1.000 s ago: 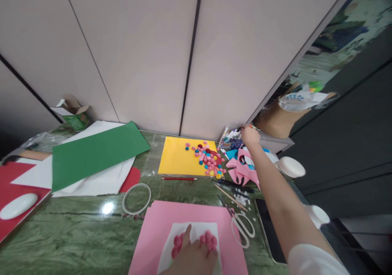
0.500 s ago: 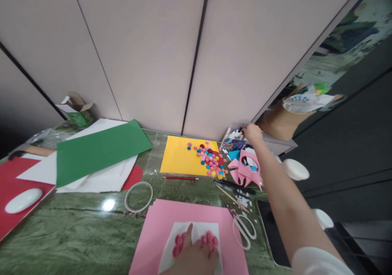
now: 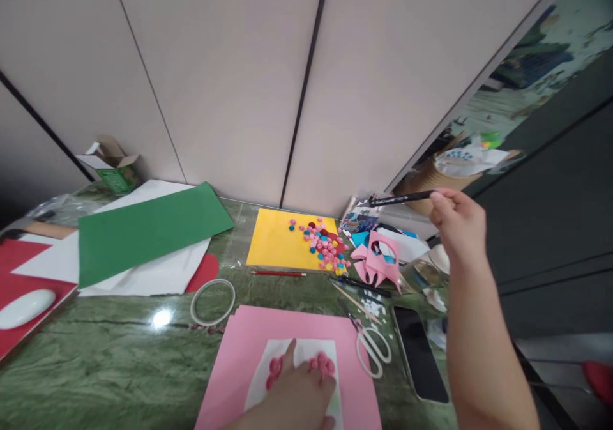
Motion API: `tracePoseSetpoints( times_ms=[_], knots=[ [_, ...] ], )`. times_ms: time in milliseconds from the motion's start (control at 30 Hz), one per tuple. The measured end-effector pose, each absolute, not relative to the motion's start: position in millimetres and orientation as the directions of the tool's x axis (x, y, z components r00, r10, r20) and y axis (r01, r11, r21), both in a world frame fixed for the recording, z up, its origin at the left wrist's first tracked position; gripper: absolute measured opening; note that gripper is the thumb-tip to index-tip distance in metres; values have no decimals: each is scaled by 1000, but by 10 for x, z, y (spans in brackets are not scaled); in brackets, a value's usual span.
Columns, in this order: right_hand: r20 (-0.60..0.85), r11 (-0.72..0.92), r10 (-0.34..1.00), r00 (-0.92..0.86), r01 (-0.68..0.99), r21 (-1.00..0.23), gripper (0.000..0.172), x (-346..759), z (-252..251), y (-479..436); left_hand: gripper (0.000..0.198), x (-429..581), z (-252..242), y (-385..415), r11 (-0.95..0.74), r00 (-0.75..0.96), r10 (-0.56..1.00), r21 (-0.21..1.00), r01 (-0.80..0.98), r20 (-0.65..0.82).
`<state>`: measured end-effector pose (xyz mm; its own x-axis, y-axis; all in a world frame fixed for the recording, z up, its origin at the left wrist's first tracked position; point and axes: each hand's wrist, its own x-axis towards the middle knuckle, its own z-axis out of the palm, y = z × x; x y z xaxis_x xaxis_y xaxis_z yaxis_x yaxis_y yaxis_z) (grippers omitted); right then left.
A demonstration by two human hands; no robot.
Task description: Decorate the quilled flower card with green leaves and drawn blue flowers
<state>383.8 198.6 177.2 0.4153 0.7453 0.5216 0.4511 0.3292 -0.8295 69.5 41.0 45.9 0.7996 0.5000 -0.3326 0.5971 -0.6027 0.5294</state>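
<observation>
My right hand [image 3: 457, 219] is raised at the right, pinching one end of a black marker pen [image 3: 400, 198] that points left. The pen's far end is in front of a clear pouch of pens [image 3: 357, 218] by the wall. Low in the view, my left hand [image 3: 299, 385] lies on a white sheet of paper [image 3: 302, 348], index finger stretched out, the other fingers partly bent. Pink rolled paper coils [image 3: 324, 364] sit on that sheet, on either side of the index finger, and the hand covers part of it. Beneath is a stack of pink paper [image 3: 225, 360].
White-handled scissors [image 3: 373, 353] and a phone [image 3: 421, 353] lie to the right. Many coloured coils rest on yellow paper [image 3: 272, 238] behind a red pencil [image 3: 278, 273]. A tape roll [image 3: 213, 302], green paper [image 3: 153, 232] and pink scraps [image 3: 383, 257] lie around.
My right hand has drawn the black marker pen out of the pouch and moved right with it. The left hand stays on the white sheet. The view has shifted slightly.
</observation>
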Motion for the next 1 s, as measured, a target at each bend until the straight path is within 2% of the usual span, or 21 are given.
tracePoseSetpoints(
  times_ms=[100,233,567,767,867,1000],
  knots=[
    [422,397,831,363,144,-906,20,3658,1744,1699,32,651,574,433,-552,768,597,577,602,-231],
    [349,361,890,293,13,-932,16,3512,1650,1520,23,577,745,506,-512,727,667,608,607,-164],
    [344,354,896,281,13,-935,18,3439,1589,1530,25,544,827,517,-530,738,656,600,599,-157],
    [486,434,724,489,225,-873,20,3702,1608,1788,27,554,770,486,-529,739,657,608,593,-149],
    [471,444,705,530,189,-876,22,3860,1567,1931,26,553,718,477,-542,739,663,604,585,-122],
    [432,444,750,501,103,-890,27,3864,1454,1984,25,552,665,480,-545,735,672,609,576,-94]
  ],
)
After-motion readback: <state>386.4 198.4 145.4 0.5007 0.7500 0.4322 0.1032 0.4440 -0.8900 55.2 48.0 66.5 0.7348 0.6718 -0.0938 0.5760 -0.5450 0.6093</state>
